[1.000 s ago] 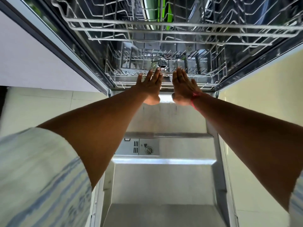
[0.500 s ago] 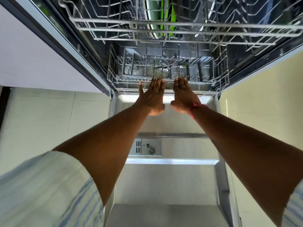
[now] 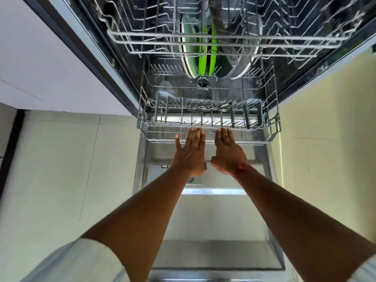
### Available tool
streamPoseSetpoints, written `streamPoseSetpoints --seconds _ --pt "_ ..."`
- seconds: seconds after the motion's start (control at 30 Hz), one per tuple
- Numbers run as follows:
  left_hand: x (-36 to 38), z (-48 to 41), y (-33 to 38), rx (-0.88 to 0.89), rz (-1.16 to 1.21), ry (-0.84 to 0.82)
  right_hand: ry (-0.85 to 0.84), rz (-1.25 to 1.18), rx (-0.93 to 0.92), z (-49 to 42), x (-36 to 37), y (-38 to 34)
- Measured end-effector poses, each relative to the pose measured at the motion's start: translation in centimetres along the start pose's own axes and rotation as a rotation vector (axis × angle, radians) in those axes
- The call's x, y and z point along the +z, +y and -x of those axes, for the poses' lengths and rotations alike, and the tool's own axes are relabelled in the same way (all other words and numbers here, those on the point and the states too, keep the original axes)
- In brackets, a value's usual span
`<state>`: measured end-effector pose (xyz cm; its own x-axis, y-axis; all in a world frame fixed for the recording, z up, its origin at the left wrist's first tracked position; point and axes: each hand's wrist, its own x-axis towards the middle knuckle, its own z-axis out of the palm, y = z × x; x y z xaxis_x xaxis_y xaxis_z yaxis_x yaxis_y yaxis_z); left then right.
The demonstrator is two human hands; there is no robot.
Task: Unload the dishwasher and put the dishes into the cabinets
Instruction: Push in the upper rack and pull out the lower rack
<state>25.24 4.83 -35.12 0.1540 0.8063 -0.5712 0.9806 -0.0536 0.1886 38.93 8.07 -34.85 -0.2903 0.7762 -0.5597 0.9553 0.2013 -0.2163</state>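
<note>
Both hands flat with straight fingers, left hand [image 3: 191, 153] and right hand [image 3: 228, 153] touching the lower rack [image 3: 256, 141] at its front rim, green plates [image 3: 205, 62] upright at that rack's rear: fingertips could slip off, or a jerky tug could knock plates together.
</note>
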Motion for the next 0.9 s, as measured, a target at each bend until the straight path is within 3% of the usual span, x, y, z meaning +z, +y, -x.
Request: streamPoseSetpoints --seconds 0.9 --pt "7.1 18.6 6.1 0.026 0.131 -0.083 -0.107 -0.032 0.057 19.6 7.1 -1.7"
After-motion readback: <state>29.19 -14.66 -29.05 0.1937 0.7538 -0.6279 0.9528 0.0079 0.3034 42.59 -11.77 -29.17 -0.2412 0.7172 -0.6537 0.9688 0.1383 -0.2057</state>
